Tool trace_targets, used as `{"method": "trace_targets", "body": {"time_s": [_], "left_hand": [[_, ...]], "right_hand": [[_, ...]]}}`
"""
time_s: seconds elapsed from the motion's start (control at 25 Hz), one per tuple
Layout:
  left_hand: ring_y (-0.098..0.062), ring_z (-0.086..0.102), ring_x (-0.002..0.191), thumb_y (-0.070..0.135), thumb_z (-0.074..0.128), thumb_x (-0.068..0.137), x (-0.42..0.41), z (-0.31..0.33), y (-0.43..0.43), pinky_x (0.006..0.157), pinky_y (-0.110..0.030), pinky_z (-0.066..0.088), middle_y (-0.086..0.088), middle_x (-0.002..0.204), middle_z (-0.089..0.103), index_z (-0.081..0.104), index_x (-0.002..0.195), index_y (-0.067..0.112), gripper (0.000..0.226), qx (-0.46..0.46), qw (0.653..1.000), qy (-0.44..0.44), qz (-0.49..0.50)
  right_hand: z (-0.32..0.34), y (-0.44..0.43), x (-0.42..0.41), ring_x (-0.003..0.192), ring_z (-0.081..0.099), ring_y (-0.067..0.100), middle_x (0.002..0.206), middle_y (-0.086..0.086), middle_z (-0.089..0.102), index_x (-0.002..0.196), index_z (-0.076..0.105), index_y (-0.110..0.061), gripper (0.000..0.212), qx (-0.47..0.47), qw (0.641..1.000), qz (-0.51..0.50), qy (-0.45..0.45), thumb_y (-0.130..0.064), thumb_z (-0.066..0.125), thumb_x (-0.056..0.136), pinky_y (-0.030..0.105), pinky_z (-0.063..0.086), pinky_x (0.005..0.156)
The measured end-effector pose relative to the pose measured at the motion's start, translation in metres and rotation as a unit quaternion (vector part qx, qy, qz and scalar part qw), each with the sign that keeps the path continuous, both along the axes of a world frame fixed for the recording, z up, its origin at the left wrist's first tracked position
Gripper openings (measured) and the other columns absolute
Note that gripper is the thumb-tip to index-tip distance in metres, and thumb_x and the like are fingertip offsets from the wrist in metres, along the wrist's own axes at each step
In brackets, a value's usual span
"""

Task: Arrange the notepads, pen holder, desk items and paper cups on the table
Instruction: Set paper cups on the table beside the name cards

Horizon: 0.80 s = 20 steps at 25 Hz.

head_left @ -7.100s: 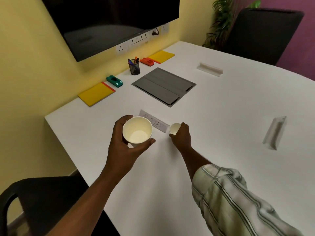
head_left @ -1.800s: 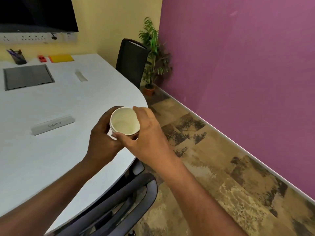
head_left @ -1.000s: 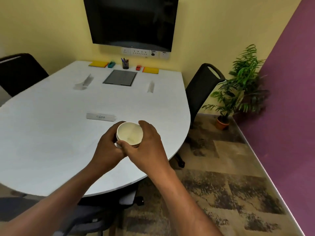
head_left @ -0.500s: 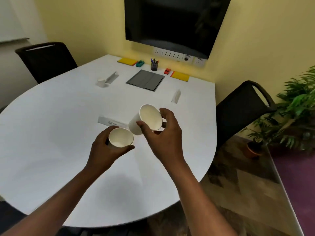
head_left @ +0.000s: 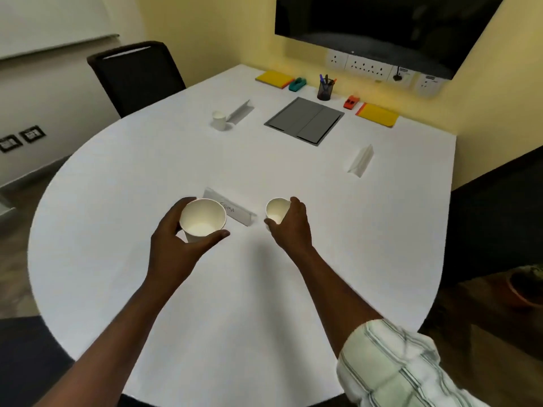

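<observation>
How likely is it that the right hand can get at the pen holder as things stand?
Probably not. The right hand grips a paper cup, so it is not free, and the pen holder stands far off, beyond the grey panel. Nothing lies across the way.

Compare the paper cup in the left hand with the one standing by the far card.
The white paper cup in the left hand is gripped by fingers and thumb; the white paper cup beside the far folded card stands untouched on the white table. The held cup is near the person; the standing cup is far off, near the black chair. Both are white, mouth up.
</observation>
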<state>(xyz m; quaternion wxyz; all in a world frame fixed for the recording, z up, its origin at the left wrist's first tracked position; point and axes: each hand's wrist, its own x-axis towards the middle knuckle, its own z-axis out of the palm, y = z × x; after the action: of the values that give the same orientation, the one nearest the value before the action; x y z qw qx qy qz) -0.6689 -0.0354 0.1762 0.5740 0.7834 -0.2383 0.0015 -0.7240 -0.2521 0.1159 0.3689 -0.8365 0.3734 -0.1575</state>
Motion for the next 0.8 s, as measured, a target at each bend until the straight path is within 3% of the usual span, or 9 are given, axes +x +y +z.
{"method": "trace_targets", "body": {"time_s": [0.16, 0.44, 0.8], "left_hand": [[0.015, 0.05, 0.105, 0.048, 0.083, 0.049, 0.012, -0.003, -0.023, 0.078, 0.002, 0.04, 0.028, 0.117, 0.055, 0.054, 0.122, 0.032, 0.08, 0.005, 0.998, 0.013, 0.067], [0.0, 0.054, 0.114, 0.038, 0.087, 0.054, 0.027, -0.026, -0.058, 0.087, -0.006, 0.044, 0.018, 0.124, 0.056, 0.052, 0.126, 0.027, 0.081, 0.012, 0.994, 0.045, 0.097], [0.014, 0.05, 0.109, 0.041, 0.085, 0.052, 0.024, -0.039, -0.067, 0.082, 0.001, 0.04, 0.04, 0.115, 0.052, 0.051, 0.122, 0.037, 0.078, 0.013, 0.991, 0.063, 0.115]], "right_hand": [[-0.054, -0.032, 0.034, 0.127, 0.044, 0.03, 0.141, 0.012, 0.035, 0.144, 0.023, -0.004, 0.083, 0.055, 0.996, 0.054, 0.047, -0.025, 0.074, 0.081, 0.034, 0.039, 0.1], [-0.101, -0.053, 0.073, 0.124, 0.044, 0.035, 0.138, 0.016, 0.036, 0.143, 0.023, -0.001, 0.083, 0.059, 0.988, 0.114, 0.081, -0.02, 0.074, 0.081, 0.04, 0.039, 0.102], [-0.123, -0.061, 0.092, 0.122, 0.043, 0.041, 0.138, 0.017, 0.033, 0.142, 0.024, 0.0, 0.081, 0.068, 0.983, 0.145, 0.094, -0.019, 0.074, 0.081, 0.044, 0.039, 0.101]]}}
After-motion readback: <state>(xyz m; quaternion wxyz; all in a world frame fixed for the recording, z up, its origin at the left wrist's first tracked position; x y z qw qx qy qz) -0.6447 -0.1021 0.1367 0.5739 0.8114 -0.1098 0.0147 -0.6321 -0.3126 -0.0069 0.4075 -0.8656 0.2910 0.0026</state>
